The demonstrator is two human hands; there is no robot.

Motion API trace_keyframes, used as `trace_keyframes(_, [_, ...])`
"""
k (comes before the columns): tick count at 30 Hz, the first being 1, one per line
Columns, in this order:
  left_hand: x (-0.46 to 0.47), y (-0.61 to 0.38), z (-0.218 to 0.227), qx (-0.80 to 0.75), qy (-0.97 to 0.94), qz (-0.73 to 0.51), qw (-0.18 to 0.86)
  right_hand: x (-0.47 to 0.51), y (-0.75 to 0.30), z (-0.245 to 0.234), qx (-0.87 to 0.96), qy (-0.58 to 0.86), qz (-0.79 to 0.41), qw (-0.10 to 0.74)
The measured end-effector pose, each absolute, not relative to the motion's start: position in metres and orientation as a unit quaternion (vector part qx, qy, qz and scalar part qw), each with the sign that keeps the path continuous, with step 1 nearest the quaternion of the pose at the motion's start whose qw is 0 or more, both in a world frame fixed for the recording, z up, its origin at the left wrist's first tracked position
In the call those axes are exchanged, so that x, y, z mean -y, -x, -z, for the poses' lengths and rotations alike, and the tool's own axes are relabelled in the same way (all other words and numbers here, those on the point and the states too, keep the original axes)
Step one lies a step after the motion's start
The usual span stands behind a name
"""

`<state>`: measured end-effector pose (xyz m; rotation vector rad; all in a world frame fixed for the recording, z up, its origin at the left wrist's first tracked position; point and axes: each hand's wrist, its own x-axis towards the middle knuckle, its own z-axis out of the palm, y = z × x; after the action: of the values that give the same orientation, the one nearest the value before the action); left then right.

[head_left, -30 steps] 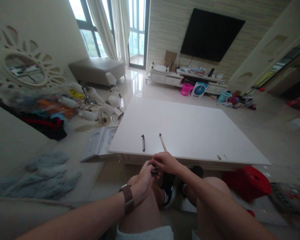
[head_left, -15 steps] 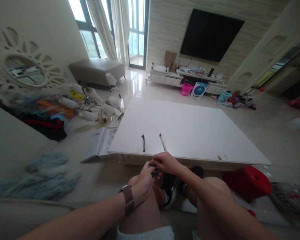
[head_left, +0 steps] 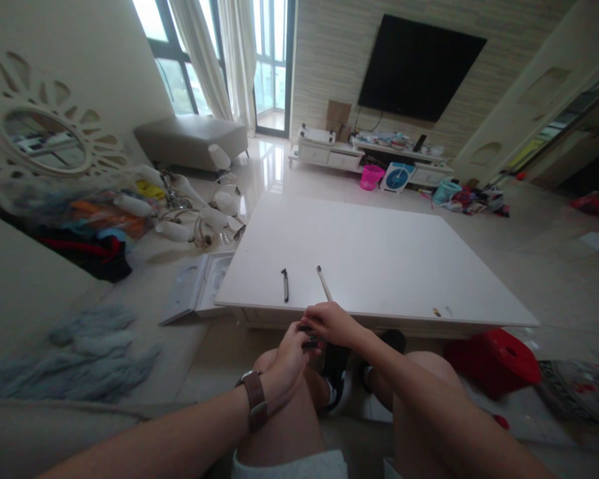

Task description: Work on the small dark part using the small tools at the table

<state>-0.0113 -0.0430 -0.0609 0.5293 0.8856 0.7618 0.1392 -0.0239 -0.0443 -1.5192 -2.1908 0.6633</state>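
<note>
Low over my knees, just short of the table's near edge, my two hands meet. My left hand [head_left: 294, 351], with a brown-strapped watch on its wrist, is closed round a small black object [head_left: 310, 342] whose kind I cannot make out. The fingers of my right hand [head_left: 335, 322] pinch at the same black object from above and hide part of it. On the white table [head_left: 369, 246] lie a slim grey-and-black tool with a hooked head [head_left: 285, 287] and a pale stick with a dark tip [head_left: 323, 282], its lower end behind my right hand.
Two tiny bits [head_left: 436, 312] lie near the table's front right edge. A red stool [head_left: 499, 362] stands on the floor to the right. At left are an open white box [head_left: 192, 289], a chandelier [head_left: 199, 216] and grey cloth [head_left: 100, 352]. A pink basket [head_left: 372, 177] stands beyond the table.
The view has shifted very slightly. My hands stay together around the black object, with no clear movement of fingers or things.
</note>
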Motion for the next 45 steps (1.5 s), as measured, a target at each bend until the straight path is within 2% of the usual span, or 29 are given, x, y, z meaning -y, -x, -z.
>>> trace_keyframes(10, [0.0432, 0.0127, 0.0513, -0.406, -0.21, -0.35, 0.818, 0.0249, -0.1386, 0.0392, 0.776, 0.551, -0.243, 0.188])
trace_keyframes(45, [0.0434, 0.013, 0.0586, -0.386, -0.218, -0.349, 0.826, 0.024, -0.1399, 0.042, 0.772, 0.566, -0.224, 0.181])
